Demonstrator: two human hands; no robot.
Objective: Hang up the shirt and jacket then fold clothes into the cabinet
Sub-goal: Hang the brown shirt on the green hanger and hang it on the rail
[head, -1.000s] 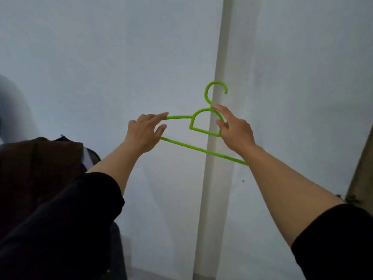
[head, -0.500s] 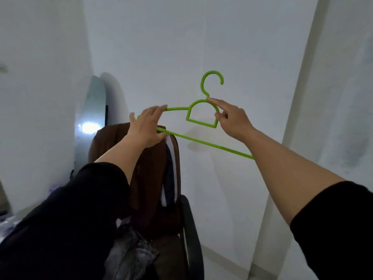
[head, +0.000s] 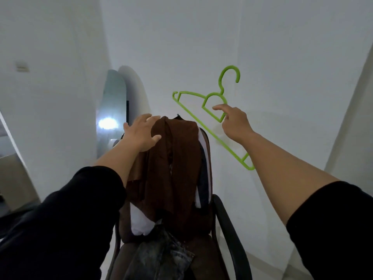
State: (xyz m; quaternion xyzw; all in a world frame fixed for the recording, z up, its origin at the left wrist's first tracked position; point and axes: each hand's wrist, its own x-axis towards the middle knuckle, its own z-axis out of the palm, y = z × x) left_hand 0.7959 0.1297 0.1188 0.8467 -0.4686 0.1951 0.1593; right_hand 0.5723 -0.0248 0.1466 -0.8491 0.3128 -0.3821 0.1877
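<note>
A brown garment hangs over the back of a chair, with white and dark clothes draped beside it and grey denim on the seat. My left hand, fingers spread, hovers at the top left of the brown garment, thumb touching the fabric. My right hand pinches the small inner loop of a green plastic hanger, held tilted in the air to the right of the chair back, hook up.
An arched mirror leans in the corner behind the chair, reflecting a bright light. White walls close in behind and on the left. A door frame runs down the right side.
My left hand has let go of the hanger and dropped onto the top of the brown garment. The right hand alone keeps the hanger, now more tilted. The view turned toward the chair.
</note>
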